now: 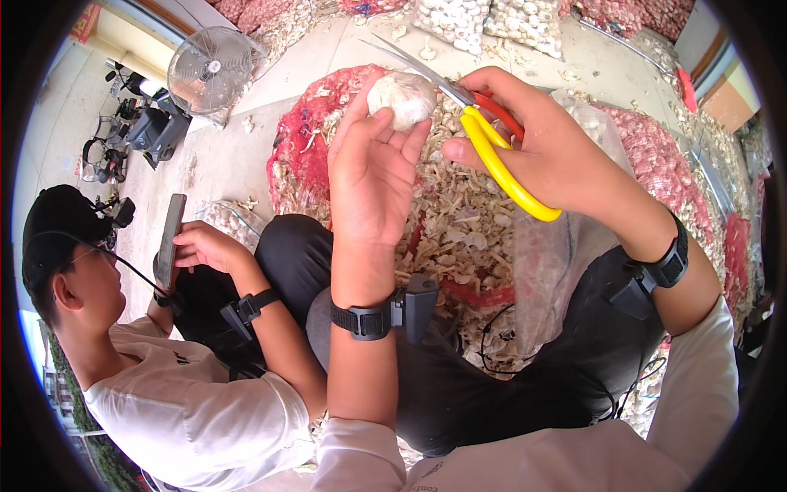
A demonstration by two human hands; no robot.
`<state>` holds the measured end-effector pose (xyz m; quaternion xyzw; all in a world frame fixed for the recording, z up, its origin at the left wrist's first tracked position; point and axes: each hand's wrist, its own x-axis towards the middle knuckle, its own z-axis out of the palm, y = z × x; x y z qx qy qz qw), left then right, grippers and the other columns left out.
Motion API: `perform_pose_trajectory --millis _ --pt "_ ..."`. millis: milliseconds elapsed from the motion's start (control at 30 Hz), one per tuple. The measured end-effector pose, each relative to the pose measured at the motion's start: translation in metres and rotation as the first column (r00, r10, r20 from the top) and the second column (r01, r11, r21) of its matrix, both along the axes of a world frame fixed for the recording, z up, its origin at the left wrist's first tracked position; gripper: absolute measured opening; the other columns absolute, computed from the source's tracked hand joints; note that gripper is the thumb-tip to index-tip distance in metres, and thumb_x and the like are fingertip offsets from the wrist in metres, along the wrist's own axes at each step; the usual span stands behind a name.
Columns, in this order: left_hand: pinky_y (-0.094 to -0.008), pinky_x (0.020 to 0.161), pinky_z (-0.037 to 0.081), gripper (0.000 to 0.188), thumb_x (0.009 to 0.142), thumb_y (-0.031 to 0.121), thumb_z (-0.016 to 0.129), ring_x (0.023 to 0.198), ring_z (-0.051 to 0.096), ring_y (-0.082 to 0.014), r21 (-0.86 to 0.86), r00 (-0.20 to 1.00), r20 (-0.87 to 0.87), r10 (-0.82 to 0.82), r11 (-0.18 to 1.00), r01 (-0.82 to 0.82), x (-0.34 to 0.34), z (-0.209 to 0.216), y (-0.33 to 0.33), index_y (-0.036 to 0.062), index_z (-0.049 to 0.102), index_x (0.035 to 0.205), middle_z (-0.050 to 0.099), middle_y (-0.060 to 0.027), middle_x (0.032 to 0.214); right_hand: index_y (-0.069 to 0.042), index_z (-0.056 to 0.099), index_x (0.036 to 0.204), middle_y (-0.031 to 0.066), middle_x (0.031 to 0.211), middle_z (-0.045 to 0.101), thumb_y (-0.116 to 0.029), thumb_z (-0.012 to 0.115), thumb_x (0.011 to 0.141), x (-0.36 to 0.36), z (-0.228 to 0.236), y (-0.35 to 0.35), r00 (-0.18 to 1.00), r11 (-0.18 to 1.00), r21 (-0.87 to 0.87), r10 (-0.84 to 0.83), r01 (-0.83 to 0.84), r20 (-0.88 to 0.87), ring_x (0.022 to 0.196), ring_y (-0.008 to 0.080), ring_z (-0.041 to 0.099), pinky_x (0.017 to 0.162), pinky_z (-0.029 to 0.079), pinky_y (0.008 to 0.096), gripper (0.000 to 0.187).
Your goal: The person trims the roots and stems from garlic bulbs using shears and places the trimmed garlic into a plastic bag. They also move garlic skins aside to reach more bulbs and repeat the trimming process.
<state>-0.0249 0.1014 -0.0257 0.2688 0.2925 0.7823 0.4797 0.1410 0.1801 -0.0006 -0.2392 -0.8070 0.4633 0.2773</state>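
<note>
A whitish garlic bulb [402, 100] rests in the curled fingers of my left hand [373, 168], palm turned up. My right hand [545, 139] grips a pair of scissors [502, 168] with one yellow and one red handle. Their pointed metal blades reach up and left, slightly apart, passing just behind or beside the bulb; whether they touch it I cannot tell. Below both hands lies a heap of garlic skins and stem bits [467, 230], partly on red mesh [307, 123].
To my left sits a person [188, 361] in a cap, holding a dark flat object [169, 238]. Filled garlic sacks [656, 156] stand right, more bags [451, 25] at the back. A clear plastic sheet [541, 279] hangs by my right knee. A standing fan [210, 70] is far left.
</note>
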Motion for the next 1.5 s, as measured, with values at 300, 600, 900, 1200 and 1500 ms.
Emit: perform_pose_trajectory --millis 300,600,900,1200,1500 --pt "-0.0273 0.080 0.055 0.037 0.097 0.017 0.057 0.095 0.065 -0.0138 -0.130 0.978 -0.199 0.062 0.988 -0.089 0.017 -0.007 0.001 -0.0022 0.054 0.129 0.066 -0.0099 0.108 -0.002 0.051 0.115 0.0010 0.082 0.059 -0.021 0.078 0.082 -0.016 -0.005 0.009 0.994 0.987 -0.141 -0.086 0.077 -0.061 0.074 0.0054 0.052 0.063 0.044 0.0215 0.046" --pt "-0.0247 0.077 0.055 0.034 0.090 0.007 0.066 0.090 0.066 -0.0121 -0.088 0.916 -0.395 0.072 0.989 -0.116 0.016 0.002 -0.001 -0.0041 0.060 0.122 0.068 -0.0118 0.105 -0.007 0.059 0.116 0.0018 0.083 0.063 -0.024 0.081 0.079 -0.008 0.010 0.007 0.986 0.890 -0.449 -0.134 0.077 -0.097 0.069 0.0067 0.058 0.059 0.047 0.0215 0.046" --pt "-0.0271 0.082 0.056 0.043 0.082 -0.005 0.071 0.093 0.067 -0.0173 -0.047 0.890 -0.446 0.097 0.990 -0.131 0.014 -0.001 -0.008 -0.0091 0.057 0.122 0.068 -0.0170 0.104 -0.005 0.055 0.122 0.0009 0.085 0.059 -0.014 0.079 0.078 0.002 0.010 0.000 0.982 0.820 -0.572 -0.116 0.011 -0.148 0.067 0.0093 0.059 0.058 0.048 0.0223 0.051" --pt "-0.0297 0.080 0.059 0.034 0.092 0.007 0.064 0.092 0.068 -0.0177 -0.090 0.943 -0.301 0.142 0.980 -0.177 0.017 -0.008 -0.007 -0.0044 0.058 0.123 0.068 -0.0145 0.107 -0.005 0.055 0.121 -0.0001 0.085 0.059 -0.010 0.079 0.078 -0.005 0.005 0.006 0.966 0.799 -0.601 -0.133 -0.029 -0.223 0.069 0.0103 0.060 0.061 0.048 0.0232 0.050" --pt "-0.0261 0.073 0.057 0.031 0.085 0.001 0.071 0.086 0.067 -0.0133 0.043 0.853 -0.470 0.226 0.971 -0.233 0.011 -0.009 0.002 -0.0054 0.064 0.115 0.069 -0.0121 0.099 -0.003 0.057 0.115 0.0010 0.082 0.061 -0.014 0.085 0.071 -0.008 0.006 0.011 0.943 0.782 -0.621 -0.161 -0.058 -0.291 0.067 0.0084 0.058 0.059 0.047 0.0211 0.053"
